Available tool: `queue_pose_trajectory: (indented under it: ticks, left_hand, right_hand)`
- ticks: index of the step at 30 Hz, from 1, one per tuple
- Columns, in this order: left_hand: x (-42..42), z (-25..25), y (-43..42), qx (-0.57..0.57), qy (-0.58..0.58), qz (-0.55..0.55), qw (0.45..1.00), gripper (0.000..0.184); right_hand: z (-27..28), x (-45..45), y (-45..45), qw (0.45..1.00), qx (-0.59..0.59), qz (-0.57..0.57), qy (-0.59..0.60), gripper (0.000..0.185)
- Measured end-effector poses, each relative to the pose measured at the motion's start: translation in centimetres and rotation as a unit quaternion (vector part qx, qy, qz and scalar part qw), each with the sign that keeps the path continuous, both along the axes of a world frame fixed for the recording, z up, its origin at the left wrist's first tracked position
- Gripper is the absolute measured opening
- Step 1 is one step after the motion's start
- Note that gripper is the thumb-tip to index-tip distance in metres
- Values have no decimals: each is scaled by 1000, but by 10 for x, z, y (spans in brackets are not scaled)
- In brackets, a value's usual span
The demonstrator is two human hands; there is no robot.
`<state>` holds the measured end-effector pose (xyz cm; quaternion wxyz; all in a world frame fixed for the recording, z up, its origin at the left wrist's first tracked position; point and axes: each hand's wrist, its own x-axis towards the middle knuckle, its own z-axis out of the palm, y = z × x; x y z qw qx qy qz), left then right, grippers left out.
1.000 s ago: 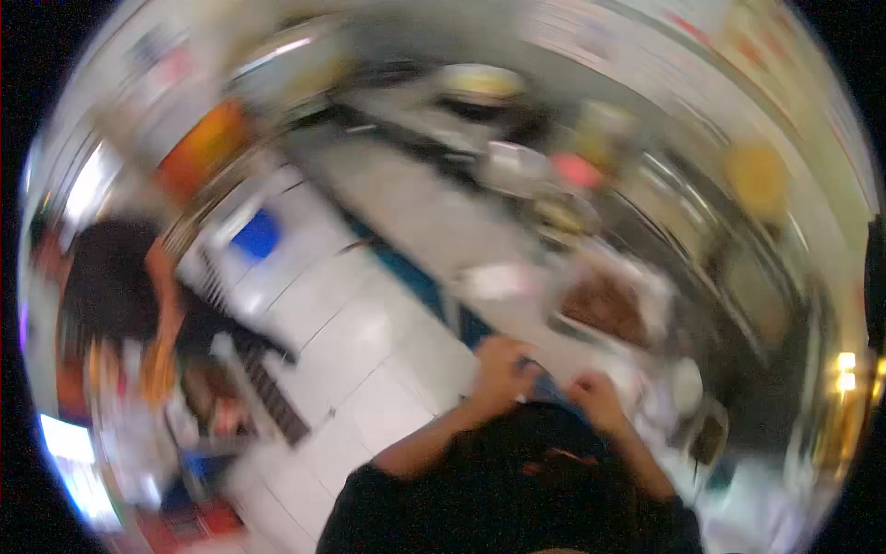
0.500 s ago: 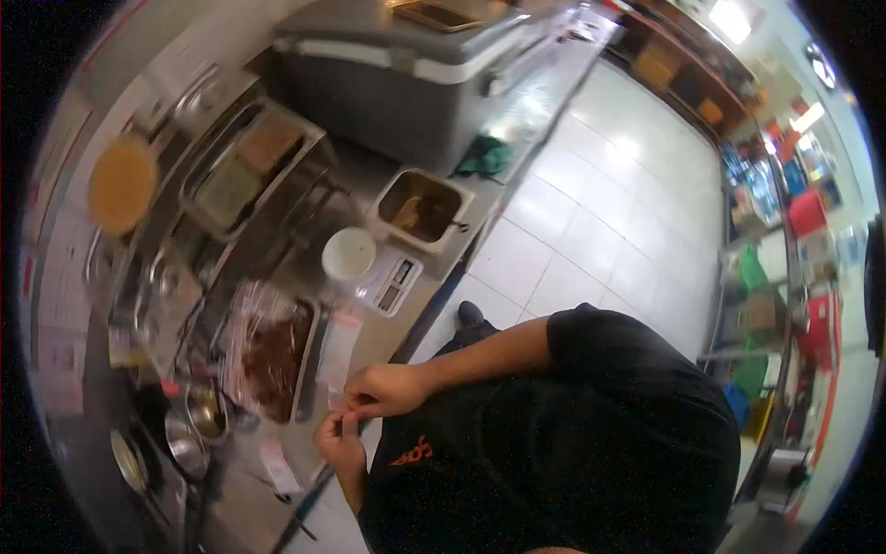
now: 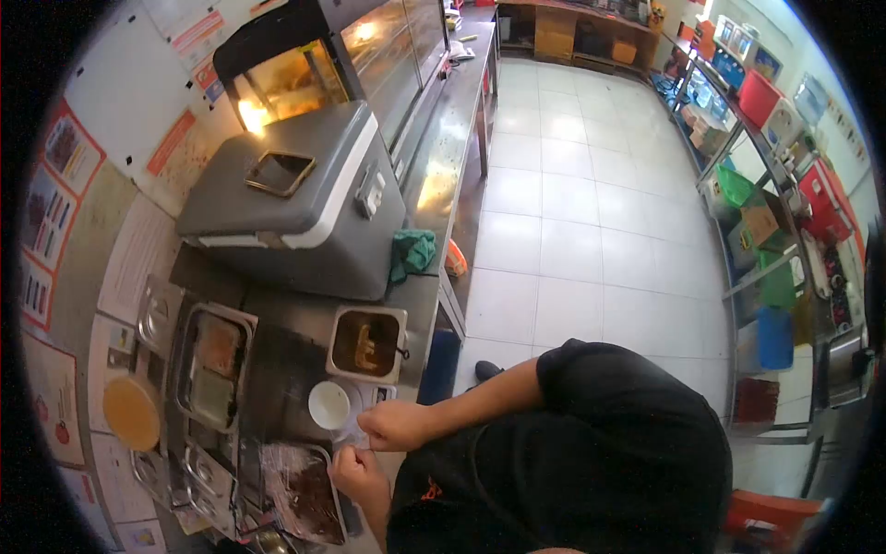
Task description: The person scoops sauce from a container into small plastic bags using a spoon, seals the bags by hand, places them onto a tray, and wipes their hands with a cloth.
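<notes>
My right hand [image 3: 391, 426] is closed, with its fingers curled in, beside the white bowl [image 3: 329, 405] on a scale [image 3: 381, 395]. Just below it my left hand [image 3: 361, 475] is also closed, thumb against fingers. The two hands are close together near the counter's front edge. Anything between their fingers is too small or hidden to make out. Left of my left hand lies a metal tray [image 3: 342, 523] of dark brown food, partly under clear plastic film. Above the bowl stands a square metal container [image 3: 402, 325] with brown contents and a utensil.
A grey cooler [image 3: 305, 242] with a phone [image 3: 280, 174] on its lid stands on the counter, a green cloth [image 3: 413, 254] beside it. Farther left are a divided tray [image 3: 251, 323] and a round yellow lid [image 3: 131, 413]. Shelving [image 3: 734, 288] lines the right side.
The view has swung right from the stove side toward the cooler and aisle. Both hands remain near each other, now beside the bowl. Their fingers are still closed since half a second ago.
</notes>
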<state>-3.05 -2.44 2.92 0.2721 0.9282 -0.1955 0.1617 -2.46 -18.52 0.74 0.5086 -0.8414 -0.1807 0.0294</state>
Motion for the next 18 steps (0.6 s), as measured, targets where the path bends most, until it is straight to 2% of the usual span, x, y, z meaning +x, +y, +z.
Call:
queue_pose_trajectory:
  ticks: [1,3,4,7,8,9,11,13,15,18]
  left_hand:
    - [7,6,-7,5,-8,-13,1000,18]
    - [18,18,-19,11,-23,-39,999,19]
    - [26,16,-13,-16,41,-61,997,16]
    - [37,9,-17,-157,103,-133,973,13]
    - [40,11,-18,-168,169,-167,957,12]
    - [43,14,-20,-178,233,-198,935,12]
    - [50,19,-24,-193,355,-256,878,12]
    - [64,13,-29,-188,318,-318,873,18]
    - [72,6,-26,-192,335,-272,881,21]
    - [80,-15,-10,-219,350,-160,897,28]
  right_hand:
    - [4,8,-9,1000,-19,-3,10,21]
    - [20,16,-34,995,27,-4,-99,24]
    - [30,21,-47,987,48,-3,-153,27]
    - [45,46,-78,965,119,-8,-235,50]
    - [46,54,-85,954,106,18,-278,75]
    - [44,62,-92,967,123,103,-199,75]
    - [35,77,-102,951,146,272,-34,75]
    - [42,82,-114,956,119,270,-1,53]
    - [43,90,-123,961,48,272,4,36]
    - [39,100,-130,962,54,268,7,25]
